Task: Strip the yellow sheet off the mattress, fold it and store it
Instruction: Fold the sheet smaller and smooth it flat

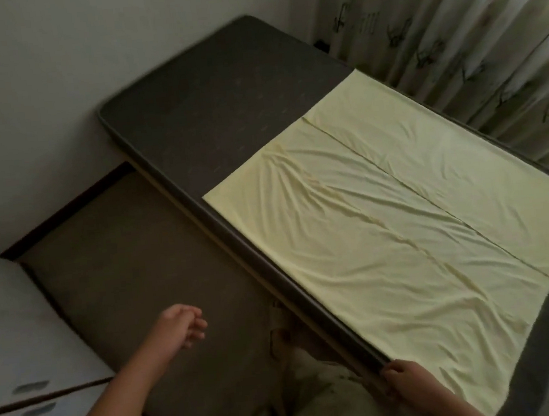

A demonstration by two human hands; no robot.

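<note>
Here, right hand (407,382) grips yellow sheet (386,216) at mattress (222,111) edge — left hand (185,325) loose, well apart.

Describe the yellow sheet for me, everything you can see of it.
The yellow sheet is pale, thin cloth lying flat on the dark mattress. It covers the near part and leaves the far end bare. It looks folded: a straight edge runs down its length, one layer over another. The side nearer the floor is wrinkled, the other smoother. The right hand sits at its near corner, fingers curled at the mattress edge; whether it grips the cloth is unclear. The left hand is off it.
</note>
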